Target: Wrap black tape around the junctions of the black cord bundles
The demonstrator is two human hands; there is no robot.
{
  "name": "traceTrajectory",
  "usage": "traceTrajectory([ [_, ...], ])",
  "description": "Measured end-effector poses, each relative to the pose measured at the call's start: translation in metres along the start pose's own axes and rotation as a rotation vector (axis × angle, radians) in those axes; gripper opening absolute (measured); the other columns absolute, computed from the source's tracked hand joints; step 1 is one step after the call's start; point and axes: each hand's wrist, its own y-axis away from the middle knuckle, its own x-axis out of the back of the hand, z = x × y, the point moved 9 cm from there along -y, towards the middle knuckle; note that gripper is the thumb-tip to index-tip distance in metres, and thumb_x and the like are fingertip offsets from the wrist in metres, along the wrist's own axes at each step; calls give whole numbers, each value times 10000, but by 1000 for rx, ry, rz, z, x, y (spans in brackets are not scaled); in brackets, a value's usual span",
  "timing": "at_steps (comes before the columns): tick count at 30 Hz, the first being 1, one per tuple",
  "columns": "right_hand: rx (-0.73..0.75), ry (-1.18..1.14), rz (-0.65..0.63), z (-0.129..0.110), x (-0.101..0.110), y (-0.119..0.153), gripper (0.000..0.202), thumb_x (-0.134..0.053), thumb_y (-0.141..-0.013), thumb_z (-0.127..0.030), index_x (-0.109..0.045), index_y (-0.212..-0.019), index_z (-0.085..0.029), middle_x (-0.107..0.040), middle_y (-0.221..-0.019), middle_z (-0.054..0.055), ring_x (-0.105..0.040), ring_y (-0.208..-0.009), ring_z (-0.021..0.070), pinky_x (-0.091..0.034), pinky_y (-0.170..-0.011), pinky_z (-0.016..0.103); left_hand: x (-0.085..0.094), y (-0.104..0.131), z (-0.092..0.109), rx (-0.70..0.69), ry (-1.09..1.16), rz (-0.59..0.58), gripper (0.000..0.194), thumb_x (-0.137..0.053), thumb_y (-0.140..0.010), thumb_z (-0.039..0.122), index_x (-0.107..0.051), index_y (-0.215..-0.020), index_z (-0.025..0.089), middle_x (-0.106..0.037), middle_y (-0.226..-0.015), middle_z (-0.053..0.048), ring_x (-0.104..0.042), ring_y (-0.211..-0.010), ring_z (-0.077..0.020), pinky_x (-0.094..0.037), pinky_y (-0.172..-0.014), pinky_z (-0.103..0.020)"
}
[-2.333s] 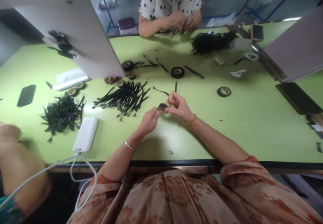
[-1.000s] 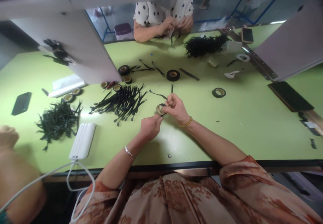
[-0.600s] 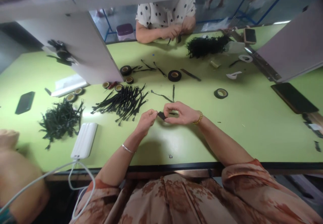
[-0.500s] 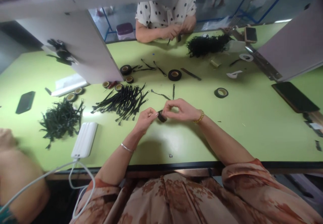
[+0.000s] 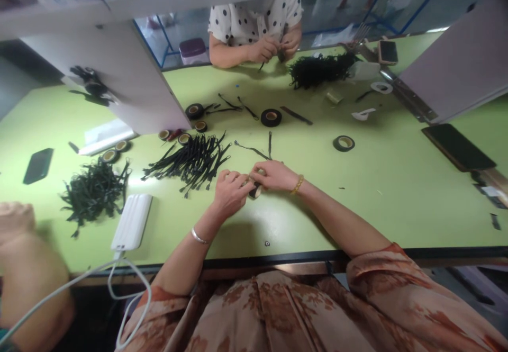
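Note:
Above the near middle of the table, my left hand (image 5: 233,192) and my right hand (image 5: 274,175) meet fingertip to fingertip. Between them is a small roll of black tape (image 5: 255,191), its pale core facing me. My right fingers are closed on the roll. My left fingers are pinched together against its left side; whatever thin piece they hold is hidden. Just beyond my hands lie two short black cables (image 5: 270,144). To the left is a pile of black cables (image 5: 194,161) with looped ends.
A white power bank (image 5: 132,220) with a cord and another black cable pile (image 5: 95,190) lie left. Tape rolls (image 5: 271,117) and a dark blade-like strip (image 5: 296,115) lie ahead. A phone (image 5: 458,147) is at right. One co-worker (image 5: 256,34) sits opposite; another's arm (image 5: 32,267) is at left.
My left hand has turned over more, its fingers now reaching across the tape roll. My right hand has drawn in closer and its finger loop has narrowed. The view has shifted slightly.

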Motion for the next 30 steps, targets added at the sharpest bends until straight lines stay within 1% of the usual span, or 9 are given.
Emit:
traceTrajectory([
  [4,-80,-97,-79,7,-9,0,255,-558,-888,-362,-722,-818,-181,-682,-553,16,-636,-635,169,-402,-611,269,2,2,7,-78,-91,20,197,-467,-888,116,-632,-839,211,-586,-705,-49,-448,-714,-191,-300,-742,-368],
  [7,-104,-225,-204,8,-21,2,336,-552,-881,-406,-715,-709,-167,-661,-508,17,-619,-549,146,-410,-558,254,-1,3,11,-86,-60,-4,227,-427,-892,91,-612,-813,197,-554,-690,-56,-434,-694,-189,-267,-670,-358],
  [9,-111,-348,-245,7,-27,4,291,-576,-861,-374,-704,-709,-161,-645,-494,6,-601,-509,131,-419,-539,243,-4,3,14,-86,-61,-21,242,-409,-890,80,-600,-794,193,-550,-694,-62,-434,-691,-190,-256,-651,-359],
  [12,-134,-545,-130,7,-26,2,85,-646,-764,-231,-675,-789,-156,-627,-509,-23,-568,-489,110,-428,-535,232,-10,3,16,-76,-74,-44,233,-411,-895,95,-591,-781,190,-559,-699,-70,-440,-684,-194,-255,-639,-359],
  [13,-148,-597,-70,8,-24,1,89,-658,-726,-195,-653,-807,-158,-614,-511,-36,-548,-478,104,-419,-524,231,-12,3,16,-65,-70,-53,228,-414,-901,109,-589,-778,188,-561,-696,-73,-444,-681,-195,-257,-637,-359],
  [18,-151,-824,165,13,-20,2,280,-703,-622,-195,-508,-822,-206,-478,-496,-117,-411,-432,76,-330,-475,219,-21,4,11,23,10,-87,251,-408,-942,208,-582,-763,180,-551,-648,-71,-473,-658,-196,-281,-625,-353],
  [23,-57,-1031,297,8,-13,8,389,-737,-616,-258,-421,-841,-229,-453,-507,-135,-426,-457,80,-368,-511,232,-26,7,7,138,66,-104,258,-422,-938,258,-594,-767,167,-580,-639,-77,-523,-638,-195,-312,-615,-331],
  [26,25,-1059,365,1,-6,14,399,-734,-656,-287,-393,-858,-236,-488,-529,-118,-466,-477,96,-391,-524,250,-28,9,0,263,144,-140,255,-424,-934,269,-616,-807,159,-622,-662,-88,-560,-637,-203,-334,-612,-319],
  [30,200,-897,488,-15,10,26,344,-711,-689,-229,-417,-869,-232,-517,-625,-75,-517,-570,114,-438,-597,281,-31,11,-15,450,291,-192,261,-413,-927,268,-643,-861,165,-676,-720,-92,-589,-628,-198,-355,-607,-301],
])
